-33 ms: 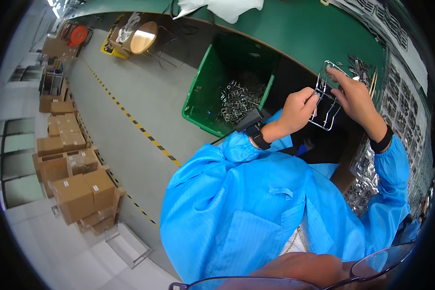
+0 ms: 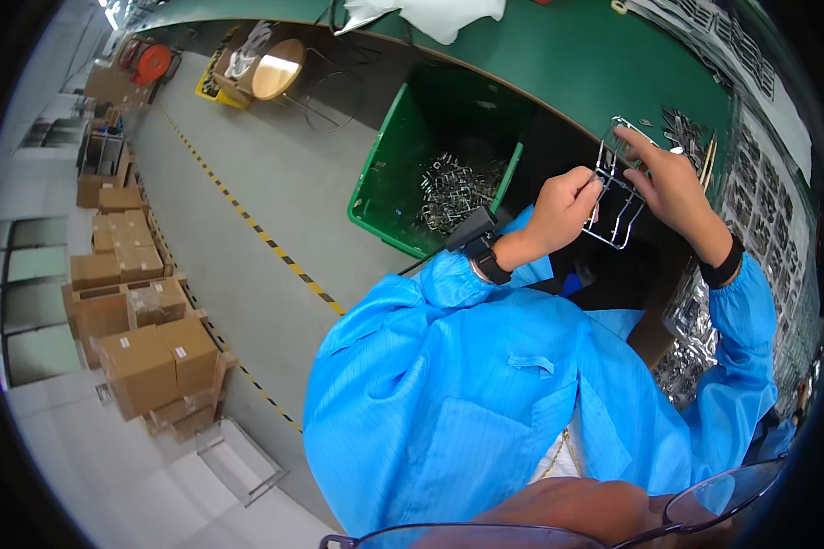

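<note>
Below, green table (image 2: 558, 55) over grey floor (image 2: 275, 183)

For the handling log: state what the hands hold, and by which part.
Both hold one clear plastic frame: left hand pinches its left edge, right hand grips its upper right edge.

Brown cardboard boxes (image 2: 142, 361) sat stacked along the left floor edge, a few with small white labels (image 2: 180, 351). More boxes (image 2: 119, 240) stood farther back.
</note>
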Demonstrator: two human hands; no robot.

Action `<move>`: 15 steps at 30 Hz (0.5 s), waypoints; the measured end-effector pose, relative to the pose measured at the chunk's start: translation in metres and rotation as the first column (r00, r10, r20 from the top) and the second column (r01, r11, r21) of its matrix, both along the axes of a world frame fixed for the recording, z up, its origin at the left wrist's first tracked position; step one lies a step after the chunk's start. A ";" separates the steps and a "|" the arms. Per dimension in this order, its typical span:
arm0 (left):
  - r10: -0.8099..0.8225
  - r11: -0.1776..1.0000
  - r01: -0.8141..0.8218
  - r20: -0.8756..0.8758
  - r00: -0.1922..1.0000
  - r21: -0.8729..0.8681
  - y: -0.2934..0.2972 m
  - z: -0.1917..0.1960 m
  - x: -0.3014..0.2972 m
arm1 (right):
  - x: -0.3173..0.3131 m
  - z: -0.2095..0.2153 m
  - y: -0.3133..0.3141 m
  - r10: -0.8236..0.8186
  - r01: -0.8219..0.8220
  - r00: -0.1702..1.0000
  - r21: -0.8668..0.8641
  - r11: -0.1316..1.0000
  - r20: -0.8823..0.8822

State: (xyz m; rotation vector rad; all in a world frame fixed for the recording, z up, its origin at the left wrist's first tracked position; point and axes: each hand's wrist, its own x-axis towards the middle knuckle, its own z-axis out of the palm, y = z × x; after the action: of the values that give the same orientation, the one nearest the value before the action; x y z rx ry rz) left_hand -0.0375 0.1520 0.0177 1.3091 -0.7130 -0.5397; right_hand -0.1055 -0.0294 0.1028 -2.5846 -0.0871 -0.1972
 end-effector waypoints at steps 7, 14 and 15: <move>0.024 0.996 -0.049 -0.332 0.943 -0.069 0.041 -0.006 0.010 | 0.047 0.011 0.029 0.219 -0.233 0.972 -0.204 0.951 -0.089; 0.152 0.988 -0.150 -0.376 0.914 0.035 0.071 -0.043 0.017 | 0.100 -0.003 0.067 0.386 -0.490 0.867 -0.401 0.774 -0.315; 0.184 0.982 -0.184 -0.375 0.908 0.034 0.077 -0.054 0.020 | 0.107 -0.009 0.074 0.384 -0.491 0.866 -0.406 0.771 -0.319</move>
State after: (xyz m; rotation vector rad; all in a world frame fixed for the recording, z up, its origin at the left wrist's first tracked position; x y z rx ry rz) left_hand -0.0180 0.2292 -0.0362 1.2084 -0.2667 -0.6143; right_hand 0.0011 0.0449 0.0933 -2.9539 -0.7450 0.3312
